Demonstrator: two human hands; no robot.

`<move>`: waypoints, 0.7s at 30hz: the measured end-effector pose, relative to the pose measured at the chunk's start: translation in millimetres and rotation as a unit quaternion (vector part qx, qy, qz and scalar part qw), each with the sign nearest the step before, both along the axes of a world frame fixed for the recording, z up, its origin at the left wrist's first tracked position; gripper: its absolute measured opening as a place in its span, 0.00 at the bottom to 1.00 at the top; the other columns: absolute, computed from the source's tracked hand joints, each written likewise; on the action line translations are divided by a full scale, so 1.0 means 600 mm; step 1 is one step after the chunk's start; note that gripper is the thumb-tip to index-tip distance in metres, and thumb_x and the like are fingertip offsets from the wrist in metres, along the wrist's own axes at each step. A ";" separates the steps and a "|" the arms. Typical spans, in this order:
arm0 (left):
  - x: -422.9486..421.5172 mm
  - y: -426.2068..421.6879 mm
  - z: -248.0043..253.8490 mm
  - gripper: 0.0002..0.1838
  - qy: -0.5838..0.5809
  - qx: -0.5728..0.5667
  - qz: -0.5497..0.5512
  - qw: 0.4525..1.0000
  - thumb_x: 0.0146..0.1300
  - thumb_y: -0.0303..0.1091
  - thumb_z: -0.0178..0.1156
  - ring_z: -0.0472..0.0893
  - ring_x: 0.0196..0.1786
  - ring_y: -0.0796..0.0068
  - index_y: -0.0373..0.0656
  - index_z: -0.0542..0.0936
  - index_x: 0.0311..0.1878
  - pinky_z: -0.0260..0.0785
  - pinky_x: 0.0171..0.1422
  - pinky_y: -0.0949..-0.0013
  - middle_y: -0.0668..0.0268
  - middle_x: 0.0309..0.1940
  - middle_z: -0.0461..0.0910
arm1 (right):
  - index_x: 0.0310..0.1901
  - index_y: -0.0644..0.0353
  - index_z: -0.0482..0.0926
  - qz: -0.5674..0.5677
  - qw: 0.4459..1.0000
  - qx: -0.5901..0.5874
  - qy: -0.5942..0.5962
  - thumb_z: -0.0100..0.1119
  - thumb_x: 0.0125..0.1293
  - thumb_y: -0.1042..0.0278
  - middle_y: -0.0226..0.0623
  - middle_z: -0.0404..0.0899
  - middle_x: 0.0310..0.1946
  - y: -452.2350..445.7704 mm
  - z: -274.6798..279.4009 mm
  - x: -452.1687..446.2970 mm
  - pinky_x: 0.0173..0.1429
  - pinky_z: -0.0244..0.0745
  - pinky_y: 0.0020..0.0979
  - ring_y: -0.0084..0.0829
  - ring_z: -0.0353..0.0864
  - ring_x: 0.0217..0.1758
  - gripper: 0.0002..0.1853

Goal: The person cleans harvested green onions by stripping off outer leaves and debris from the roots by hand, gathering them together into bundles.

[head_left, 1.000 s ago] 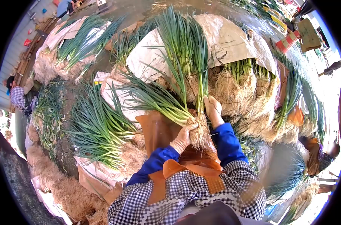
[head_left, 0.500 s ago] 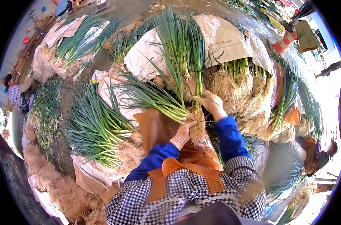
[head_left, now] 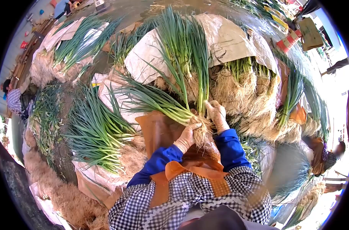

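Note:
My left hand is closed around the root end of a bunch of green onions, whose leaves fan out to the upper left. Pale, stringy roots hang out past its thumb. Just to the right, my right hand has its fingers closed at the white lower part of some upright green onion stalks. How many stalks it grips is hidden. Behind both hands stands a taller pile of green onions, roots toward me. An orange-brown apron covers my lap.
Another heap of green onions lies to the left on pale sheeting. On the right, a beige sheet covers more bundles with roots showing. A person in a checked top sits far left; another person is far right.
My right hand has drawn slightly down and left, its fingers turning from outstretched across the stalks to closed beside them. The left hand keeps its hold on the bunch, almost still.

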State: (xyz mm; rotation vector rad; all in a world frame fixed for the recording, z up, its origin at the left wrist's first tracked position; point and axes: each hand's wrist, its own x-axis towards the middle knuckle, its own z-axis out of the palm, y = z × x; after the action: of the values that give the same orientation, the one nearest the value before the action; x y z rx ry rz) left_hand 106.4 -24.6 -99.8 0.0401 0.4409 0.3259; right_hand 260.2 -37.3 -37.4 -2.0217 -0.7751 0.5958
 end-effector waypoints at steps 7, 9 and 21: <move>-0.007 -0.004 0.038 0.14 0.019 -0.012 0.022 0.999 0.58 0.23 0.54 0.80 0.43 0.63 0.37 0.74 0.48 0.75 0.51 0.60 0.59 0.40 0.79 | 0.25 0.60 0.75 -0.042 0.977 0.147 0.149 0.58 0.63 0.59 0.28 0.75 0.21 -0.006 -0.105 0.000 0.27 0.68 0.26 0.23 0.70 0.23 0.14; -0.004 -0.004 0.041 0.13 0.009 -0.013 0.020 1.000 0.58 0.23 0.54 0.80 0.43 0.64 0.37 0.74 0.48 0.74 0.52 0.60 0.59 0.40 0.79 | 0.23 0.57 0.74 -0.010 0.994 0.095 -0.055 0.56 0.64 0.58 0.34 0.75 0.18 -0.016 -0.106 -0.009 0.27 0.69 0.31 0.32 0.71 0.19 0.15; 0.026 -0.010 -0.017 0.22 0.040 0.132 0.092 0.986 0.58 0.19 0.53 0.78 0.46 0.69 0.38 0.69 0.58 0.73 0.53 0.66 0.63 0.46 0.76 | 0.40 0.52 0.80 0.148 0.863 -0.414 -0.250 0.48 0.63 0.43 0.43 0.81 0.31 -0.095 0.068 0.067 0.43 0.73 0.37 0.40 0.81 0.37 0.21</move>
State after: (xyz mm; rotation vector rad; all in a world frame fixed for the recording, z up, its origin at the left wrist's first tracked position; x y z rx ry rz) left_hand 121.8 -30.8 -110.1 0.2724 0.4805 0.5649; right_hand 300.6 -94.5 3.4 -2.9488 -1.3144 0.6481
